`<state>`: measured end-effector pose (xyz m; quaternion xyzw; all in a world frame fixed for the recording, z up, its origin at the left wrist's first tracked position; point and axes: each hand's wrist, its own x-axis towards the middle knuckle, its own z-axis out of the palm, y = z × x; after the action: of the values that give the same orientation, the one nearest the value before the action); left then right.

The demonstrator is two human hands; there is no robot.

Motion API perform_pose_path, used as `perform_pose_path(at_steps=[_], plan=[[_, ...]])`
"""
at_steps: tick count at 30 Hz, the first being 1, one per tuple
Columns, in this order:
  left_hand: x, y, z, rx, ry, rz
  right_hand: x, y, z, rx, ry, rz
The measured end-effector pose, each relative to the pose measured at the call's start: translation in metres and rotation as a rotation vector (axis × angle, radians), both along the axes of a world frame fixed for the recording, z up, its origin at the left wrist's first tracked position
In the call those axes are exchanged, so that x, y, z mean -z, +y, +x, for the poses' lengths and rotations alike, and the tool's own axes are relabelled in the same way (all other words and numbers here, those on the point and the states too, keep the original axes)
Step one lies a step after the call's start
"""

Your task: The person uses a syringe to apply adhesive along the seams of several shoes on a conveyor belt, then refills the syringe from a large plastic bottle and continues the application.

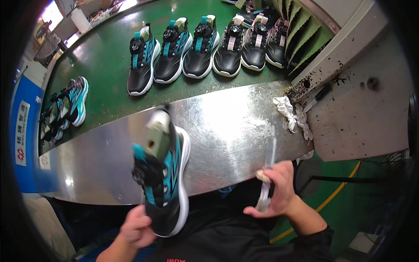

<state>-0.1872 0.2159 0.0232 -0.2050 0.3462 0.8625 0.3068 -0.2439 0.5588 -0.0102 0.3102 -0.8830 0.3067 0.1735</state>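
My left hand [139, 227] is closed round the toe of a black and teal sneaker [165, 218], holding it heel up over the bench's near edge. The sneaker has a white sole and a black lacing dial, and a green shoe last [158, 142] fills its opening. In my right hand [283, 185] is a slim tool with a narrow, shiny blade [270, 150] pointing away from me. Its handle looks wrapped in something whitish; the blade is blurred. My right thumb stands away from the fingers. The tool and sneaker are apart.
A row of several black sneakers [196, 56] stands on the green table [104, 65] behind the metal ledge [222, 131]. More teal sneakers [78, 101] sit at the left. Crumpled white cloths [286, 112] lie by a stained metal panel [362, 105] at right, beside green flaps [305, 32].
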Motion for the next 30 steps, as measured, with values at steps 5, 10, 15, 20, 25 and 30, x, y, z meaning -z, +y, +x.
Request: perform_pose_path(at_steps=[5, 10, 15, 20, 25, 30], plan=[[-0.033, -0.031, -0.027, 0.093, 0.938, -1.475, 0.007, -0.013, -0.042, -0.048, 0.001, -0.048], [-0.05, 0.016, -0.099, 0.439, 1.295, -1.42, 0.004, -0.017, -0.061, -0.019, 0.034, -0.08], [-0.094, 0.027, -0.218, 0.192, 1.438, -1.719, 0.018, -0.002, -0.06, -0.034, -0.135, -0.125], [-0.134, 0.085, -0.411, 0.004, 1.611, -2.01, 0.024, 0.001, -0.068, -0.071, -0.154, -0.113], [-0.092, 0.167, -0.514, 0.226, 1.613, -2.083, 0.003, 0.003, -0.054, 0.024, -0.327, -0.053], [-0.051, 0.171, -0.505, 0.256, 1.352, -1.549, -0.015, 0.006, -0.036, 0.059, -0.397, -0.106]])
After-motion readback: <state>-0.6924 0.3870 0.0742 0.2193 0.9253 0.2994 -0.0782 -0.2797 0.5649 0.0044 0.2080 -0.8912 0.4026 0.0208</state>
